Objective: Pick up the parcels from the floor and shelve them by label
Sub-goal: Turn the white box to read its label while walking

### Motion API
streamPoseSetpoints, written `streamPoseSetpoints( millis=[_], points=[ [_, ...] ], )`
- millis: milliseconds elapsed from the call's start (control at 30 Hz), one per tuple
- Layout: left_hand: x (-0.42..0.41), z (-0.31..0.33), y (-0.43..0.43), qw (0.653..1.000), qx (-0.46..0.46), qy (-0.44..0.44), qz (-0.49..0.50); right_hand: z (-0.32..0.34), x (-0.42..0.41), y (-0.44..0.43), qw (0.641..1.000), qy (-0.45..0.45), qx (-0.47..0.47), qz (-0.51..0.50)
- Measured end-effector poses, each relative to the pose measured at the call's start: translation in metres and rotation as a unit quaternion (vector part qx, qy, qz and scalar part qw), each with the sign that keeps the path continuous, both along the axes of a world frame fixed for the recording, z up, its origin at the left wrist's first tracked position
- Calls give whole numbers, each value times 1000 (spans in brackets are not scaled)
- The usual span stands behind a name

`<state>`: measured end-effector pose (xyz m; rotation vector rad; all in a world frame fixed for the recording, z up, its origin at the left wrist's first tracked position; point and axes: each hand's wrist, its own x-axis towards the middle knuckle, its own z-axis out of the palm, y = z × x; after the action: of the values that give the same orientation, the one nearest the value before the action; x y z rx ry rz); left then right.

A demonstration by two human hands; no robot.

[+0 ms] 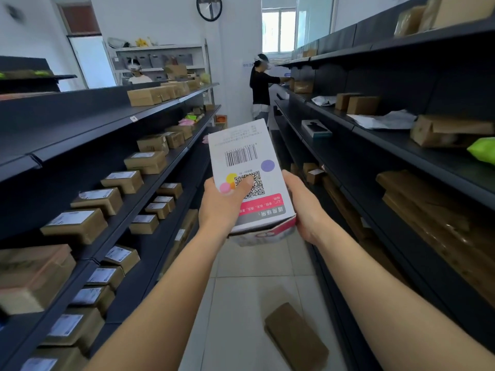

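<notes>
I hold a white carton with a barcode, a QR code and coloured dots up in front of me in the aisle, printed face towards me. My left hand grips its lower left side, thumb lying over the QR code. My right hand clasps its lower right edge. A brown cardboard parcel lies on the tiled floor below my right forearm. Dark shelving on the left carries rows of labelled brown boxes. The dark shelves on the right hold fewer boxes and some bags.
A person in a black top stands at the far end of the right shelves, handling parcels. Another person with a headset is behind the left shelving. The narrow aisle has a pale tiled floor. A green bag sticks out from the right shelf.
</notes>
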<state>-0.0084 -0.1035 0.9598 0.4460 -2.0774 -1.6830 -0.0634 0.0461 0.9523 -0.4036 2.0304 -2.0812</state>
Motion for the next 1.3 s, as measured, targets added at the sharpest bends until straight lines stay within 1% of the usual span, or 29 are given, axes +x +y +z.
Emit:
streamPoseSetpoints(
  millis=[67, 167, 267, 300, 433, 500, 567, 633, 667, 733, 767, 833, 900, 1000, 1067, 1167, 1233, 1300],
  points=[
    [-2, 5, -2, 999, -13, -36, 8, -2, 1, 3, 999, -38, 16, 20],
    [-2, 6, -5, 994, -30, -102, -5, -4, 1, 8, 994, -82, 68, 29],
    [-1, 3, -5, 993, -15, -118, -13, -3, 4, 10, 991, -86, 99, 33],
    [-1, 2, -5, 992, -24, -120, -9, -4, 4, 10, 991, -83, 103, 28],
    [1, -1, 0, 981, -152, -124, -7, -8, 4, 10, 986, -120, 118, 0],
    [1, -2, 0, 975, -188, -120, -19, -10, 6, 11, 983, -141, 121, -8],
    [2, 0, 0, 975, -170, -141, -28, -13, 6, 11, 982, -143, 119, -17],
    [4, 4, 0, 968, -146, -199, -45, -13, 6, 12, 983, -146, 110, -21],
    [4, 5, 0, 965, -128, -222, -61, -13, 7, 12, 983, -150, 109, -20],
    [6, 5, -2, 966, -67, -234, -89, -13, 8, 13, 982, -154, 113, -19],
    [7, 4, -3, 967, -37, -230, -100, -14, 9, 13, 982, -151, 109, -18],
    [9, 0, -5, 972, -6, -211, -107, -16, 9, 13, 988, -130, 79, -11],
    [8, -7, -6, 980, 28, -179, -78, -16, 8, 12, 993, -109, 42, 6],
    [8, -13, -4, 984, 94, -138, -57, -9, 8, 11, 995, -95, 32, 19],
    [7, -13, -4, 988, 100, -105, -57, -6, 11, 10, 994, -101, 29, -10],
    [6, -6, -3, 992, 72, -81, -60, -11, 12, 9, 991, -125, 23, -48],
    [5, -3, -3, 992, 78, -74, -61, -16, 11, 11, 990, -132, 15, -40],
    [6, -2, -3, 989, 109, -72, -65, -16, 11, 13, 991, -130, -4, -6]
  ],
)
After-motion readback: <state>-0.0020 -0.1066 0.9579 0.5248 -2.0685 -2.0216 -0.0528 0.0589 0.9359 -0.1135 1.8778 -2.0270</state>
